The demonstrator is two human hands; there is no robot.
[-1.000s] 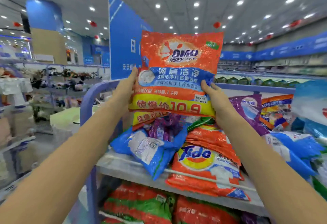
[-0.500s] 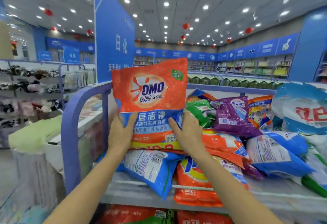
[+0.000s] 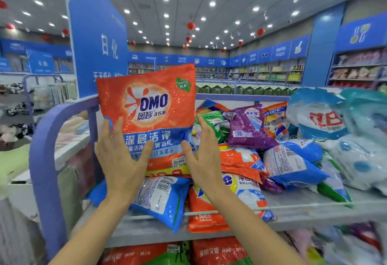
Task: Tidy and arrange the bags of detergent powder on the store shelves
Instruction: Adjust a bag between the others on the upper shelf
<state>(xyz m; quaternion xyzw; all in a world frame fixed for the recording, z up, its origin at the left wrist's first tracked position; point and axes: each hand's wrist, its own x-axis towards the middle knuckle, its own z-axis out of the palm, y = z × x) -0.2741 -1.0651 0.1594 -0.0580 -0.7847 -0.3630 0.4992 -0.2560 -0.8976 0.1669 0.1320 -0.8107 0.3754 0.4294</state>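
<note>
Orange-red OMO bag (image 3: 146,105) with a blue band; purple bag (image 3: 249,128); blue bag (image 3: 161,199); lavender shelf frame (image 3: 45,160)

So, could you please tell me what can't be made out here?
Head view:
Price strip on the OMO bag: partly behind the left hand and right hand.
Logo on the front orange bag: mostly covered by the right forearm.
Lower-shelf bags: cut off by the bottom edge, blurred.

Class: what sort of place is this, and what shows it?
Likely a supermarket: detergent bags piled on a display shelf, a price sticker on the OMO bag, stocked wall shelves and blue department signs.
</note>
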